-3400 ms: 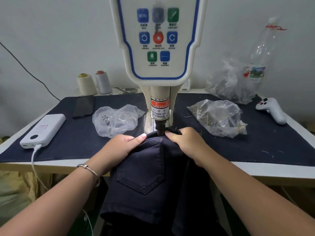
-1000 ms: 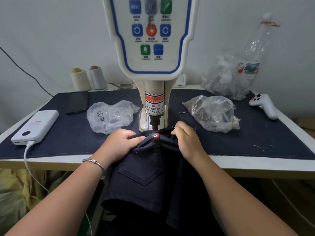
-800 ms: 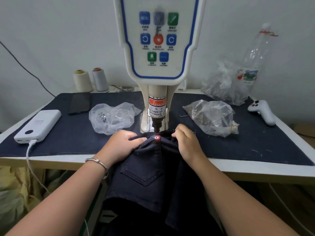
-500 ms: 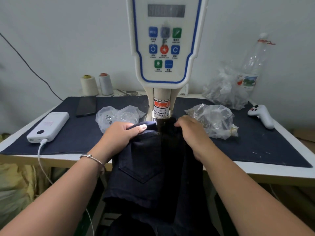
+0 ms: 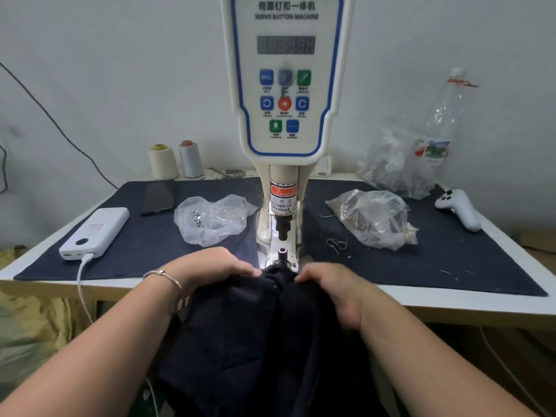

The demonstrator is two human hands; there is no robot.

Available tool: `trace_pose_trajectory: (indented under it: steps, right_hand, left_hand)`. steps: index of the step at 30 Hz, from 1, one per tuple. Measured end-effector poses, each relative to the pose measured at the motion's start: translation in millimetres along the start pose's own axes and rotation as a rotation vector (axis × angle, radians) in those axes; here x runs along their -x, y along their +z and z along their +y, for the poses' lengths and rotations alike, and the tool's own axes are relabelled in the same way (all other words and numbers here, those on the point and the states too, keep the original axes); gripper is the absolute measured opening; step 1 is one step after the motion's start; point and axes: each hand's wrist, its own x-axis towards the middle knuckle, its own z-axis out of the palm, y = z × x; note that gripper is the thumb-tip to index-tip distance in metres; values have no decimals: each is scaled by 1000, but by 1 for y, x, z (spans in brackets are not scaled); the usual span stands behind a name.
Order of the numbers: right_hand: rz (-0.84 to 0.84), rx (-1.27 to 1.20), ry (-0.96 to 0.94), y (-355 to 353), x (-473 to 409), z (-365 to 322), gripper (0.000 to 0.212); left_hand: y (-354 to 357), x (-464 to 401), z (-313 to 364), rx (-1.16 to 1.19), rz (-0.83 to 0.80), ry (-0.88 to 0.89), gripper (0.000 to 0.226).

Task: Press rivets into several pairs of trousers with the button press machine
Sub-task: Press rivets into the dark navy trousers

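Both hands, left hand (image 5: 210, 266) and right hand (image 5: 334, 291), are being curled around dark trousers (image 5: 258, 335), gripped at the worktop's (image 5: 451, 302) front edge below the button press machine (image 5: 285, 115).

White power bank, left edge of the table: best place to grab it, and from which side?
Grip the white power bank across its two long sides, coming from above near the far end. It lies flat on the dark mat, so only the side faces offer purchase. A white cable plugs into the near end and hangs off the table, so that end is probably best avoided.
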Motion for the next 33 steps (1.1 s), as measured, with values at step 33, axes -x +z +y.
trace_pose_trajectory:
  steps: [33]
  right_hand:
    - [-730, 511, -408, -9, 93, -9, 39]
  left_hand:
    - [-22, 98, 9, 375, -747, 453, 34]
